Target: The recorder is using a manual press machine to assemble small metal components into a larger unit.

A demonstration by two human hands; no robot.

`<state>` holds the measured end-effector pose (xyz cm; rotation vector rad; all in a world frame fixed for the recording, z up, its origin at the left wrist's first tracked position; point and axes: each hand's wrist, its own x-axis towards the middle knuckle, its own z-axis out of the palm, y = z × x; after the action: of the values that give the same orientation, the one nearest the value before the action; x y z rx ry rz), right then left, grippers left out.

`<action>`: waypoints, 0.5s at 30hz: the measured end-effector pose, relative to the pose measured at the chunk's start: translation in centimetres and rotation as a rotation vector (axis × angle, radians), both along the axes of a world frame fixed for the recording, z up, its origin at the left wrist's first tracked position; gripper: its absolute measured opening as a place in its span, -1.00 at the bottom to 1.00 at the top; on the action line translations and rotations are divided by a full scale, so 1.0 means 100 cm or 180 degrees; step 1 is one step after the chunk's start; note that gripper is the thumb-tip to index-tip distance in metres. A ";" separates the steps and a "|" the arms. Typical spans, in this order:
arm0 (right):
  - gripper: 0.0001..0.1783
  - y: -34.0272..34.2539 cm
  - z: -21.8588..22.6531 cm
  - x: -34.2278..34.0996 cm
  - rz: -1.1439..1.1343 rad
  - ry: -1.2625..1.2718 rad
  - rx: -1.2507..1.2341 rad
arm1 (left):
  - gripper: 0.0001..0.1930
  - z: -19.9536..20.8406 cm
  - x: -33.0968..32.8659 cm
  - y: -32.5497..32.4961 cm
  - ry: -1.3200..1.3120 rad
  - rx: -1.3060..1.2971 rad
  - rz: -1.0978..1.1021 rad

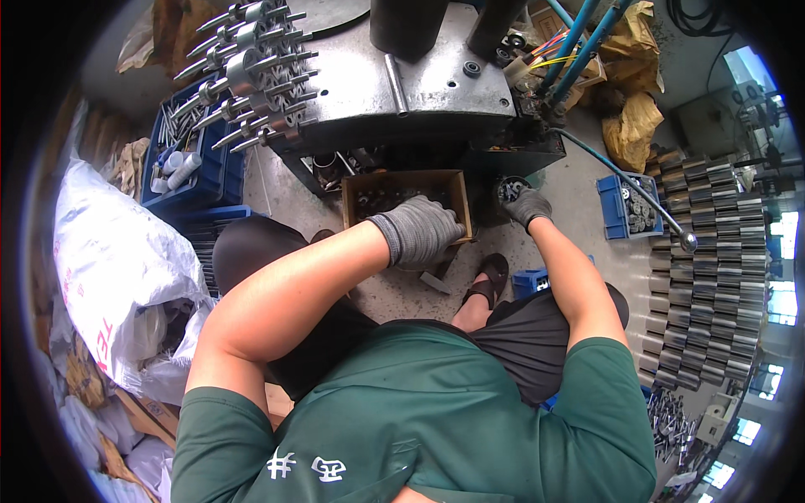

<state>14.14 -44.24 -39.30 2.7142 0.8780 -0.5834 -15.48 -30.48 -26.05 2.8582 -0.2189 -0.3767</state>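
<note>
My left hand (419, 232), in a grey knit glove, rests curled on the front edge of a cardboard box (457, 193) that holds dark metal parts. What it grips there is hidden by the glove. My right hand (528, 205), also gloved in grey, is closed on small dark metal parts (510, 189) low beside the grey machine (377, 84). Both forearms reach forward from my green shirt over my dark trousers.
Blue crates (189, 180) with metal shafts stand at the left, with white sacks (109, 251) below them. A small blue bin (625, 205) of parts and stacked metal cylinders (704, 277) are on the right. A blue-handled lever (620, 180) slants across the floor.
</note>
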 end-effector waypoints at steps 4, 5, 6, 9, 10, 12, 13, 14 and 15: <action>-0.18 0.007 0.006 -0.001 0.0250 0.0085 0.0177 | -0.51 -0.009 -0.005 0.004 0.0093 -0.0107 0.0069; -0.20 0.006 0.012 -0.001 0.0292 0.0125 -0.0021 | -0.51 -0.009 -0.005 0.004 0.0016 -0.0123 0.0049; -0.20 0.005 0.009 0.005 0.0269 0.0122 -0.0013 | -0.51 -0.009 -0.004 0.005 0.0014 -0.0116 0.0026; -0.25 -0.007 0.000 0.031 0.0234 0.0482 0.0114 | -0.51 -0.008 -0.001 0.004 0.0007 -0.0074 0.0028; -0.27 -0.013 -0.001 0.038 0.0133 0.0645 0.0121 | -0.51 -0.010 0.000 0.005 -0.0034 -0.0091 0.0026; -0.29 -0.013 0.009 0.032 0.0051 0.0833 0.0130 | -0.51 -0.012 -0.001 0.006 -0.0051 -0.0104 0.0045; -0.30 -0.012 0.023 0.025 -0.0208 0.1127 0.0185 | -0.51 -0.013 -0.003 0.007 0.0010 -0.0078 0.0069; -0.30 -0.017 0.038 0.017 -0.0502 0.1401 0.0255 | -0.51 -0.012 -0.001 0.006 0.0053 -0.0044 0.0055; -0.30 -0.023 0.041 0.015 -0.0528 0.1434 0.0508 | -0.51 -0.012 0.000 0.004 0.0052 -0.0036 0.0031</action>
<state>15.60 -46.55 -35.18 2.8660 0.8258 -1.2452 -15.52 -30.10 -27.26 2.8431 -0.2032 -0.3954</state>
